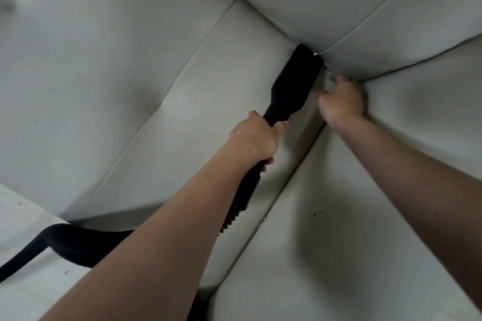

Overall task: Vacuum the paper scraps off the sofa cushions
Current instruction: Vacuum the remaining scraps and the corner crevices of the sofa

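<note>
Left hand [251, 138] reaches forward, fingers wrapped round the black nozzle [294, 78], whose tip is pushed into the corner seam; right hand [341, 101] just beside it, fingers curled at the cushion [352, 216] edge, blurred, grip unclear

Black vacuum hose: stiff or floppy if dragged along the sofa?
Probably floppy: the hose lies in a loose curve below the left hand. Its ribbed section near the grip suggests it bends easily but may spring back. The nozzle looks rigid, pointing straight into the gap beside the right hand, which grips a cushion.
</note>
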